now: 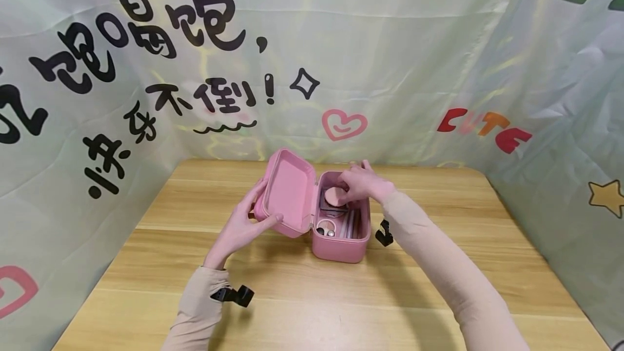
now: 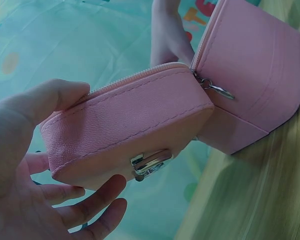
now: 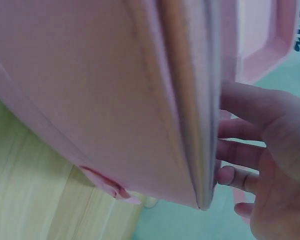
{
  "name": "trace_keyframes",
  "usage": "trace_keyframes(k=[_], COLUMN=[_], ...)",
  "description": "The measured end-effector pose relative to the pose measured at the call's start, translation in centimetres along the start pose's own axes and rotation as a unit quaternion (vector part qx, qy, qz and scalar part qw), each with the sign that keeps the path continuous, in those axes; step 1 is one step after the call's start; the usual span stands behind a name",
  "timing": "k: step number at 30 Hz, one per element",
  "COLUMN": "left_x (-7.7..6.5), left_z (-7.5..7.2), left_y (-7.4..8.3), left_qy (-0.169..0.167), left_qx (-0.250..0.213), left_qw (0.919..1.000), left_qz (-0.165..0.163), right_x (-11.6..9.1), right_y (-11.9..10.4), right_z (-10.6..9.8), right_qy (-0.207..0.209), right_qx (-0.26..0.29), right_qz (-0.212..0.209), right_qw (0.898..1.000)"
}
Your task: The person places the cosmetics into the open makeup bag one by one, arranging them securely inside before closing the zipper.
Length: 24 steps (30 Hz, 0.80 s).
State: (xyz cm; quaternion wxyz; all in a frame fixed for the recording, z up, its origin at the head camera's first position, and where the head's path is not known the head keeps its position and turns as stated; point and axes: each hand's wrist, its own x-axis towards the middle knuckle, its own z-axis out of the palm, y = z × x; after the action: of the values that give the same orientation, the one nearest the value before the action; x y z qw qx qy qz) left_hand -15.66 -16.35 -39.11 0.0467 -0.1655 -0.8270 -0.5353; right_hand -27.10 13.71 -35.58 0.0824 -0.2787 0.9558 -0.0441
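Observation:
A pink cosmetic case (image 1: 339, 252) stands on the table with its lid (image 1: 291, 188) swung out to the left. My left hand (image 1: 242, 230) grips the lid's outer end, with the thumb over the zipped rim and fingers underneath, as the left wrist view shows. My right hand (image 1: 363, 183) reaches over the far right rim into the case. Its fingers pinch the edge of a round, pale pink disc (image 1: 334, 196); in the right wrist view the case wall hides the fingertips. Below the disc lies a dark flat item (image 1: 333, 209).
Inside the case's near half are a small ringed round item (image 1: 326, 227) and several slim sticks (image 1: 349, 225). A silver clasp (image 2: 151, 164) sits on the lid, and a zip pull (image 2: 222, 92) hangs by the hinge. Printed cloth (image 1: 390, 58) encloses the wooden table (image 1: 312, 307).

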Motion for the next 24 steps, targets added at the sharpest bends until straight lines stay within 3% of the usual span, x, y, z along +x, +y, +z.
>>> trace_keyframes(k=[6, 10, 13, 17, 24], left_x=[0.0, 0.0, 0.0, 0.0, 0.1], left_z=[-0.1, -0.2, -0.1, -0.1, 0.0], left_y=[0.0, 0.0, 0.0, 0.0, -0.1], left_qy=[0.000, 0.000, -0.001, -0.002, 0.002], left_qx=[-0.001, -0.006, -0.007, -0.008, -0.010], left_qw=[1.0000, 1.0000, 1.0000, 1.0000, 0.9998], left_qz=[-0.002, -0.007, -0.003, 0.002, 0.018], right_x=[-1.6, -2.8, -3.8, -5.1, -6.9], right_y=[0.0, 0.4, 0.6, 0.9, 1.4], right_z=[-0.1, 0.5, 1.1, 2.1, 3.6], right_qy=[0.075, 0.144, 0.195, 0.248, 0.288], right_qx=[0.051, 0.109, 0.166, 0.249, 0.355], right_qz=[-0.010, -0.013, -0.013, -0.012, 0.007], right_qw=[0.996, 0.984, 0.967, 0.936, 0.889])
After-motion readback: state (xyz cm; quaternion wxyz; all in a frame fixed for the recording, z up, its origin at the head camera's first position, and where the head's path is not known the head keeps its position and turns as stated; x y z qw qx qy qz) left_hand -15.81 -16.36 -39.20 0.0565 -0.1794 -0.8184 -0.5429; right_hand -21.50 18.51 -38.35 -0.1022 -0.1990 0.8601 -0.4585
